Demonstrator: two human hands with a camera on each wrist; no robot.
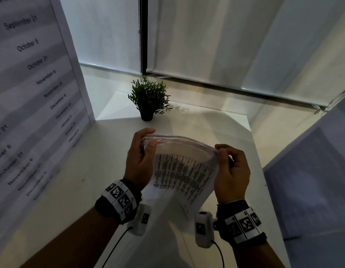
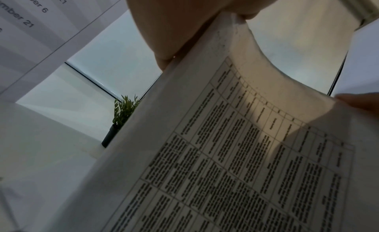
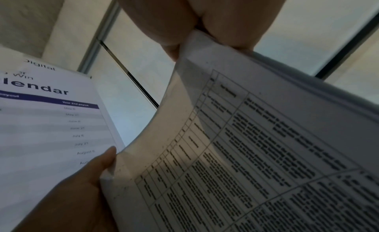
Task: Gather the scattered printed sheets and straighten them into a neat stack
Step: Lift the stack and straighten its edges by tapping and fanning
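Observation:
A bundle of printed sheets (image 1: 183, 171), white with a table of dark text, is held upright above the white table (image 1: 90, 171) and bows toward me. My left hand (image 1: 142, 151) grips its left top corner, thumb in front and fingers behind. My right hand (image 1: 228, 167) pinches the right top corner. The left wrist view shows the sheets (image 2: 235, 146) with the left hand (image 2: 184, 24) holding their upper edge. In the right wrist view the sheets (image 3: 256, 146) fill the lower right and the right hand (image 3: 194, 24) pinches their top corner. The bottom edge hangs free.
A small potted plant (image 1: 148, 101) stands at the back of the table. A large calendar poster (image 1: 32, 93) leans along the left side, and a pale board (image 1: 312, 180) rises on the right. Window blinds (image 1: 225, 39) close the back.

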